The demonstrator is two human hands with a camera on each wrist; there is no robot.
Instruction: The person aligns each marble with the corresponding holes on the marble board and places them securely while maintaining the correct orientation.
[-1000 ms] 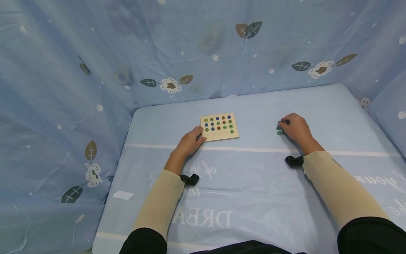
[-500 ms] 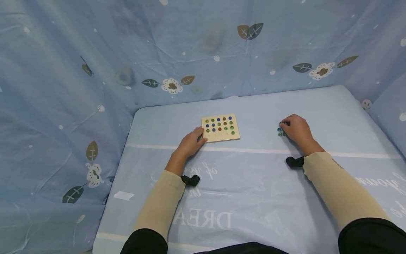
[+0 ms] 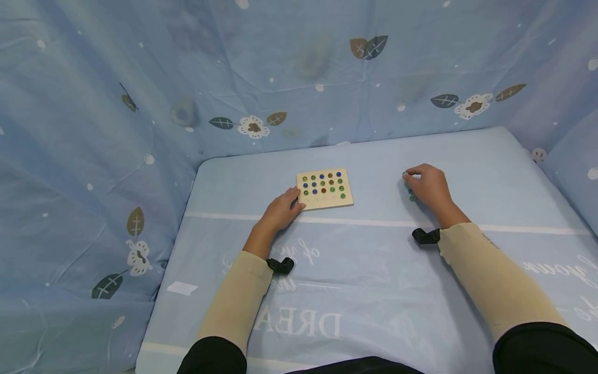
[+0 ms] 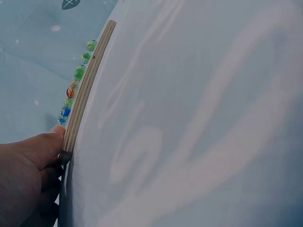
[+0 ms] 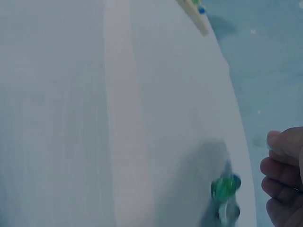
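Note:
A pale wooden board [image 3: 327, 202] with rows of coloured glass marbles [image 3: 323, 183] lies on the table; its nearest row is mostly bare hollows. My left hand [image 3: 279, 209] holds the board's near left corner, thumb on the near edge and fingers along the left side. In the left wrist view the board [image 4: 90, 85] shows edge-on, marbles standing along its face. My right hand [image 3: 430, 188] is above the table to the right, thumb and forefinger pinching a small marble [image 3: 405, 174], mostly hidden. Below it lie loose green and bluish marbles [image 5: 224, 188], partly covered in the head view.
The table [image 3: 374, 270] has a light blue cloth with white bands and printed lettering. Patterned blue fabric [image 3: 299, 78] hangs behind it and on the sides. A white patch [image 3: 182, 288] lies at the left. Black wrist mounts [image 3: 280, 265] sit under both forearms.
My right hand has lifted from the loose marbles and shifted slightly left and away from me, a marble at its fingertips. The left hand and board stay put.

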